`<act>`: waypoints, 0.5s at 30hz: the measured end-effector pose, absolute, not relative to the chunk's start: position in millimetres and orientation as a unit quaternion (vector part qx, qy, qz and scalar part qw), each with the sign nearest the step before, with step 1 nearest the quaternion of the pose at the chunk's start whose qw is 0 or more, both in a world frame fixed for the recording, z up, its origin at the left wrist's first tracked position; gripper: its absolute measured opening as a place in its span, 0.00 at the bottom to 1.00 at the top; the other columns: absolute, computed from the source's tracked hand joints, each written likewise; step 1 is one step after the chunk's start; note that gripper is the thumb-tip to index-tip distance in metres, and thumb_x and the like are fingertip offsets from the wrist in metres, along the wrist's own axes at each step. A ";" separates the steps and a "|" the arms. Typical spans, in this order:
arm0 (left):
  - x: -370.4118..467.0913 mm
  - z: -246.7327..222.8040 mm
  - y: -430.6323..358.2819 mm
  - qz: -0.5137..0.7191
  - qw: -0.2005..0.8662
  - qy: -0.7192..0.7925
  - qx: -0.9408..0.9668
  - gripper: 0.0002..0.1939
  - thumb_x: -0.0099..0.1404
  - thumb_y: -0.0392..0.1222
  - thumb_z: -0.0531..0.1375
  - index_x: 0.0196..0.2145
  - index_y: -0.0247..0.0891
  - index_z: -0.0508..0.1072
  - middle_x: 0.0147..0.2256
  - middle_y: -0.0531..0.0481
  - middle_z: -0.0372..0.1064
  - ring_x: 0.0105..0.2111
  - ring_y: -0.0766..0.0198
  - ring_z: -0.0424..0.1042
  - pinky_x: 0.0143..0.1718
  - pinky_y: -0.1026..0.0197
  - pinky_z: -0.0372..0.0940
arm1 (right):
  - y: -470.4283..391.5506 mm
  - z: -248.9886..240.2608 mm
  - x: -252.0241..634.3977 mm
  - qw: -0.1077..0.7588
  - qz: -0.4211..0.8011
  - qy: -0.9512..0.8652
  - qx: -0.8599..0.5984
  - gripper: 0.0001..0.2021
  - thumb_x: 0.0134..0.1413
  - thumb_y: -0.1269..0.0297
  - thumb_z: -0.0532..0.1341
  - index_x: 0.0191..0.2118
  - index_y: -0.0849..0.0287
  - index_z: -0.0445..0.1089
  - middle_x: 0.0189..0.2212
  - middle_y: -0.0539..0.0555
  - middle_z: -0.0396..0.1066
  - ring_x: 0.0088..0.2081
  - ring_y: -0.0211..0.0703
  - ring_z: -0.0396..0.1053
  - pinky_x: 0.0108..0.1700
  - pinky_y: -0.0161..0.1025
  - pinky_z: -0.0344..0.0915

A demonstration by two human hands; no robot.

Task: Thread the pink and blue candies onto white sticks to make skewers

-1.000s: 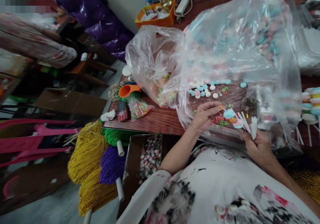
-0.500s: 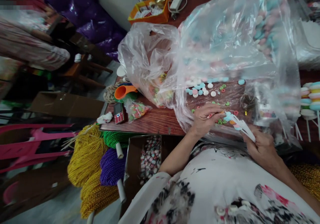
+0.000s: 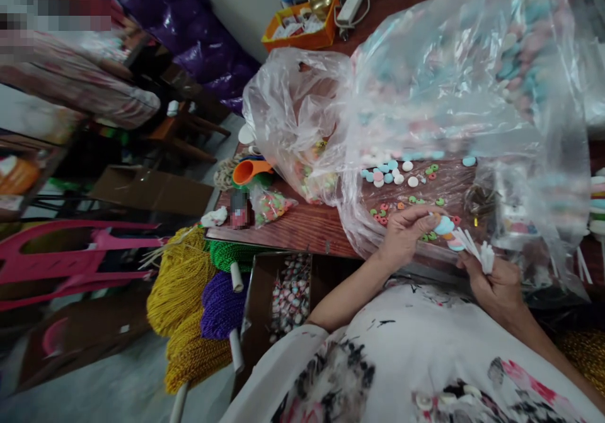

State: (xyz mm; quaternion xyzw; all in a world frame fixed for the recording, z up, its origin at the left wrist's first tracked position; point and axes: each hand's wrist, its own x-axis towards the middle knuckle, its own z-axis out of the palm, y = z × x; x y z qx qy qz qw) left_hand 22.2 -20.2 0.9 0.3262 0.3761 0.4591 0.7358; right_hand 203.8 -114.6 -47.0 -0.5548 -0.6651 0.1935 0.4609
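Note:
My left hand [image 3: 401,237] pinches the light blue end of a small stack of pastel discs [image 3: 447,231] over the table's front edge. Closed around a bundle of thin white sticks [image 3: 482,253] is my right hand [image 3: 494,278], just right of the stack, its fingertips near the stack's lower end. Behind my hands, blue, white and pink discs [image 3: 387,174] lie loose on plastic, with small green and red rings [image 3: 380,214] scattered nearer. A large clear bag [image 3: 439,95] full of pastel discs stands beyond them.
An orange scoop [image 3: 248,171] and a small bag of coloured rings [image 3: 271,207] lie left on the table [image 3: 316,224]. Cord bundles [image 3: 182,284] and an open box [image 3: 288,297] are below its edge. Another person sits upper left.
The view has shifted, so the table's things appear farther right. The white sticks in my right hand are fanned more widely and the pastel stack shows more clearly.

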 end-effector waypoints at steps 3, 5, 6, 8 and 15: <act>22.9 -0.1 -25.1 0.436 0.716 0.387 0.383 0.19 0.54 0.57 0.73 0.35 0.39 0.85 0.37 0.47 0.81 0.40 0.61 0.77 0.48 0.59 0.71 | -117.1 -55.0 210.8 0.445 0.193 -0.667 -0.565 0.08 0.60 0.69 0.61 0.29 0.55 0.72 0.20 0.48 0.70 0.21 0.38 0.66 0.27 0.35 0.64; 24.7 -2.8 -29.0 0.435 0.714 0.393 0.384 0.20 0.53 0.58 0.73 0.34 0.39 0.84 0.34 0.47 0.80 0.38 0.61 0.77 0.47 0.57 0.71 | -119.7 -57.1 213.5 0.436 0.206 -0.660 -0.577 0.08 0.60 0.67 0.61 0.30 0.55 0.72 0.19 0.47 0.67 0.20 0.37 0.63 0.26 0.35 0.62; 26.1 -4.4 -31.0 0.435 0.716 0.393 0.379 0.21 0.52 0.59 0.74 0.34 0.39 0.84 0.33 0.48 0.80 0.37 0.61 0.77 0.47 0.57 0.72 | -121.1 -57.6 214.0 0.434 0.213 -0.654 -0.582 0.07 0.60 0.67 0.61 0.30 0.55 0.72 0.18 0.47 0.66 0.19 0.37 0.62 0.25 0.35 0.61; 29.3 -7.4 -35.4 0.430 0.724 0.389 0.373 0.22 0.50 0.59 0.74 0.33 0.38 0.84 0.33 0.48 0.79 0.37 0.61 0.77 0.47 0.56 0.71 | -123.4 -57.6 213.3 0.434 0.226 -0.646 -0.586 0.05 0.59 0.68 0.61 0.32 0.55 0.73 0.19 0.46 0.65 0.19 0.37 0.61 0.24 0.35 0.59; 32.3 -12.2 -36.6 0.384 0.720 0.378 0.436 0.24 0.55 0.63 0.70 0.35 0.38 0.84 0.35 0.47 0.79 0.38 0.60 0.76 0.47 0.56 0.71 | -113.3 -52.2 203.1 0.448 0.226 -0.647 -0.575 0.07 0.60 0.69 0.62 0.30 0.56 0.72 0.18 0.47 0.64 0.19 0.37 0.60 0.25 0.37 0.58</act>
